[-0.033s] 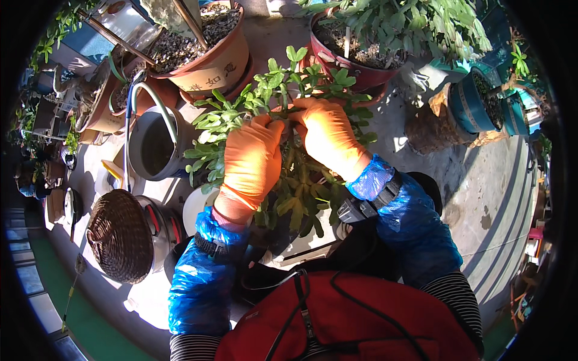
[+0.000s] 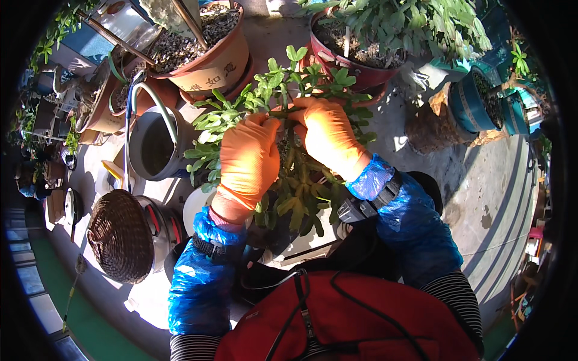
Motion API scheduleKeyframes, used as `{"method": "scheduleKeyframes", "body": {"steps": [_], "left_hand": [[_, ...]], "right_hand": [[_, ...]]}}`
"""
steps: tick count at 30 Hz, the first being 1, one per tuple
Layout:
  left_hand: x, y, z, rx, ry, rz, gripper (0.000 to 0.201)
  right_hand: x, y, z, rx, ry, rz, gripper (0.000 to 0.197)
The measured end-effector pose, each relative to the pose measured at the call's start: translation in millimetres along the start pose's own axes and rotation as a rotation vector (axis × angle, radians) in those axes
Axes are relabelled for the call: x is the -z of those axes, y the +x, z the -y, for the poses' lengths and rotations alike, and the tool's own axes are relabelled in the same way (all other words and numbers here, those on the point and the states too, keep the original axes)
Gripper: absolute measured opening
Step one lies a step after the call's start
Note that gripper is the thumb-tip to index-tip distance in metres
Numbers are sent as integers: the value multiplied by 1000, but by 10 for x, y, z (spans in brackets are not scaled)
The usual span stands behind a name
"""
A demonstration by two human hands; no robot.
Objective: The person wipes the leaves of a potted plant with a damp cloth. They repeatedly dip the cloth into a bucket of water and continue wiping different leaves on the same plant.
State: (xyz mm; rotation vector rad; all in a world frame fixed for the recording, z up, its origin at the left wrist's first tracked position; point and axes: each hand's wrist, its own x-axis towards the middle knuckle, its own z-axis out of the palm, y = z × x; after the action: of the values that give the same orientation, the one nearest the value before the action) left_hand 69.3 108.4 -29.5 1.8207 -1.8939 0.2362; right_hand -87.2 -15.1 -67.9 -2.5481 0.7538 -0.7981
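Note:
A bushy green plant with flat, segmented, cactus-like stems spreads in front of me, with yellowish shoots hanging on the near side. Into its middle reach both hands, in orange gloves. My left hand is closed, its thumb and fingers pinched at a plant stem. Close beside it, my right hand pinches at a stem too, knuckles up. A short greenish-brown length of stem shows between the two hands. The fingertips are partly hidden by the gloves and foliage.
A grey bucket with a hose stands left, near a brown wicker basket. Beyond the plant are a terracotta pot and a dark red pot. Blue pots stand at right. Concrete floor lies around.
My left hand has shifted slightly to the left, away from the right hand. My right hand stays in nearly the same place.

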Motion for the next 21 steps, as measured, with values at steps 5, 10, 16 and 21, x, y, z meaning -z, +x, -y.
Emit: {"method": "scheduleKeyframes", "body": {"steps": [5,10,16,21], "left_hand": [[223,43,90,178,-203,-208,36],[287,69,87,350,-355,-238,33],[264,39,65,345,-360,-180,34],[268,35,70,360,-411,-215,32]], "right_hand": [[-27,-13,13,74,-68,-114,18],[-93,21,28,41,-89,-120,22],[-99,26,-1,75,-76,-121,26],[-135,55,19,41,-40,-148,28]]}}
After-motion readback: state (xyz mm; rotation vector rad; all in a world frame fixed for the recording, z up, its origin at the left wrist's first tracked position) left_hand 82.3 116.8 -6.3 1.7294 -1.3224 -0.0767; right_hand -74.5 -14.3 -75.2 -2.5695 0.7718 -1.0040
